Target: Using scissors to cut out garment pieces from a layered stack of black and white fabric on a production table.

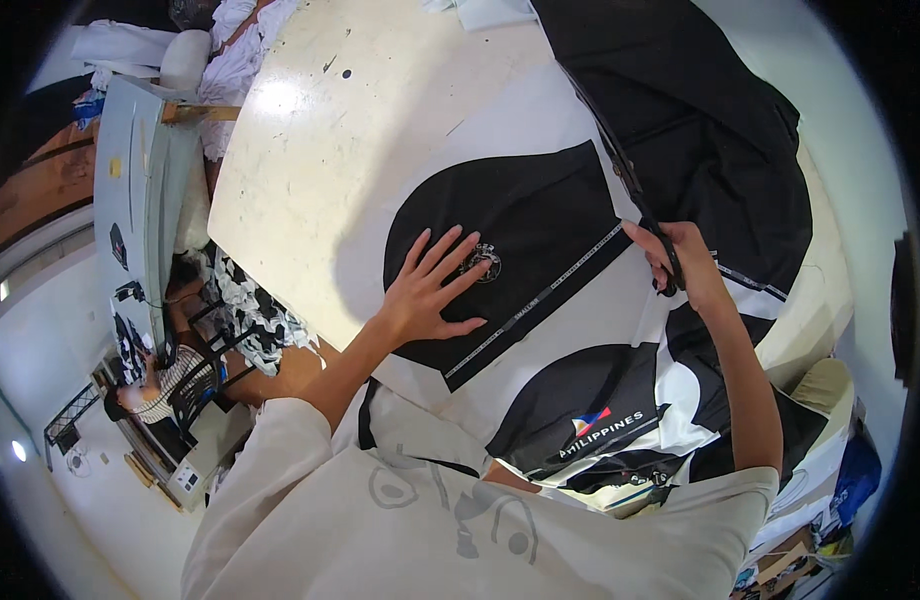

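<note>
Five fingers of the left hand spread flat on black cloth, mid-frame. Right of the middle, the right hand grips scissors by the handles.

Left forearm: bare, extended from near left toward far right. Left hand: laid flat, palm down; fingers spread and pointed far and right, thumb set apart and aimed right. Right forearm: bare, raised from near right toward the far side, angled slightly left. Right hand: turned leftward, fingers curled in a grip and partly hidden.
</note>
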{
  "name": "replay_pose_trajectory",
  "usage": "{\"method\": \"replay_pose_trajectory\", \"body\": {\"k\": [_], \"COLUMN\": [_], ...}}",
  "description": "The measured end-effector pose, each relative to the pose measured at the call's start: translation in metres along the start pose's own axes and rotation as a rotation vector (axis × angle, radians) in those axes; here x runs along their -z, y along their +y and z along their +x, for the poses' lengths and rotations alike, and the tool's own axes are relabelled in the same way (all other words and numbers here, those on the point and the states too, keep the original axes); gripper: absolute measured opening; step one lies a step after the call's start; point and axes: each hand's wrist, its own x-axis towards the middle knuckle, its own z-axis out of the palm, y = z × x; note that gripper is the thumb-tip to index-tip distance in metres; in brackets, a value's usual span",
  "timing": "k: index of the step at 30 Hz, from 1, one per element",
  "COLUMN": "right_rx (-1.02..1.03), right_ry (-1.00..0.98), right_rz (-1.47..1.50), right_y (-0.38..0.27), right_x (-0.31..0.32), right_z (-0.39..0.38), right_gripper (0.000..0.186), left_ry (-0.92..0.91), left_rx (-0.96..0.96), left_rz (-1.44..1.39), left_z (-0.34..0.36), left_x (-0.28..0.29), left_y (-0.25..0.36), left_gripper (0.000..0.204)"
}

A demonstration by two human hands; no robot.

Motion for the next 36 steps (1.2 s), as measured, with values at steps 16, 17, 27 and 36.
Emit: {"method": "replay_pose_trajectory", "body": {"k": [16, 17, 27, 36], "right_rx": [-0.011, -0.045, 0.019, -0.026], "right_ry": [0.032, 0.018, 0.043, 0.315], "right_rz": [0.058, 0.031, 0.043, 0.594], "right_y": [-0.010, -0.014, -0.004, 0.089], "right_x": [-0.019, -0.020, -0.037, -0.168], "right_z": [0.006, 0.005, -0.011, -0.165], "right_gripper": [0.055, 0.051, 0.059, 0.046], "left_ry": [0.002, 0.007, 0.061, 0.315], "left_rx": [0.007, -0.004, -0.020, 0.058], "left_rz": [-0.046, -0.042, -0.032, 0.066], "left_z": [-0.002, -0.002, -0.009, -0.033], "left_x": [0.001, 0.002, 0.000, 0.021], "left_y": [-0.005, -0.005, -0.006, -0.007], "left_gripper": [0.079, 0.079, 0.082, 0.059]}}
